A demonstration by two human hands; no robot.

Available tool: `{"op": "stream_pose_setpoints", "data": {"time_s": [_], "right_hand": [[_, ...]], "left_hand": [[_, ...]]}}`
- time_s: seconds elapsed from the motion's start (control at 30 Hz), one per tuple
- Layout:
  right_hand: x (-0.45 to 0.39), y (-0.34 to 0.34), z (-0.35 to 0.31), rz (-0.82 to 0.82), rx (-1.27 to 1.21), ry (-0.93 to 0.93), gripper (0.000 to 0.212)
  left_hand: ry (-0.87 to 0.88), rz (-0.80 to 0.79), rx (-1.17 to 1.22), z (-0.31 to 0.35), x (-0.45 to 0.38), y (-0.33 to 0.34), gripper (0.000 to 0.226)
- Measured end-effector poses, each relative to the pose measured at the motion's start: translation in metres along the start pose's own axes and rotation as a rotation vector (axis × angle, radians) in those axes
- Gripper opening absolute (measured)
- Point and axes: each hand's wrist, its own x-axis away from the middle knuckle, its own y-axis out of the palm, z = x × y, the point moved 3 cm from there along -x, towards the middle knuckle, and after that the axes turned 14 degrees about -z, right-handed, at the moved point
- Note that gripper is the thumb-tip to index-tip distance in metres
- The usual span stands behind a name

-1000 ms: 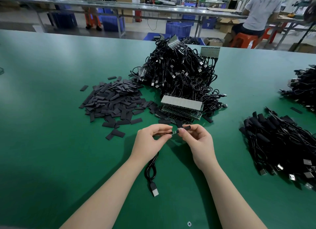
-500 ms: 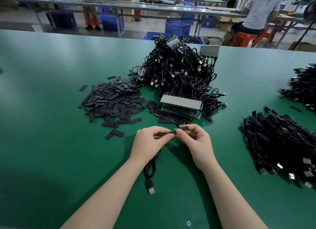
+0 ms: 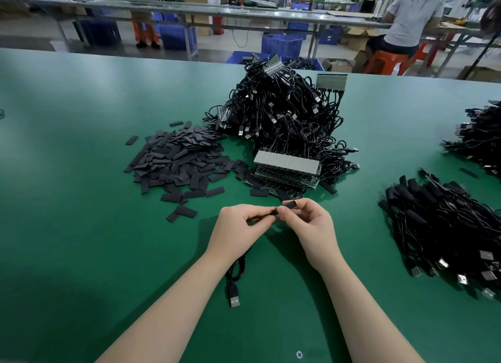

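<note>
Presently the left hand [image 3: 238, 232] pinches the free end of a black cable [image 3: 236, 270]. The end's long axis runs left to right along the worktop [image 3: 81, 227], with its tip pointing at the right hand [image 3: 309, 227]. That hand's fingers [image 3: 282, 209] pinch a short black sleeve [image 3: 289, 204] just beside the tip and slightly farther from the near edge. I judge the sleeve must line up with that axis to slide on.

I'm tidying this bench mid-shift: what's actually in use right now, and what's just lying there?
In use: left hand gripping the USB cable; right hand pinching a black sleeve.
Lying about: loose sleeve pile; tangled cable heap; board stack; sleeved cable pile; blue crate.
</note>
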Motion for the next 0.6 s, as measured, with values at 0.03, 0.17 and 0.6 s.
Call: {"op": "stream_pose_setpoints", "data": {"time_s": [0.03, 0.17, 0.6], "right_hand": [[0.000, 0.000, 0.000, 0.000, -0.007, -0.003, 0.012], [0.000, 0.001, 0.000, -0.010, 0.004, -0.022, 0.013], [0.000, 0.010, -0.001, -0.047, 0.137, -0.025, 0.005]], "left_hand": [[0.000, -0.001, -0.005, 0.000, 0.000, 0.000, 0.022], [-0.005, 0.001, -0.006, -0.002, 0.000, -0.001, 0.019], [0.035, 0.042, -0.066, -0.002, 0.002, -0.002, 0.029]]}}
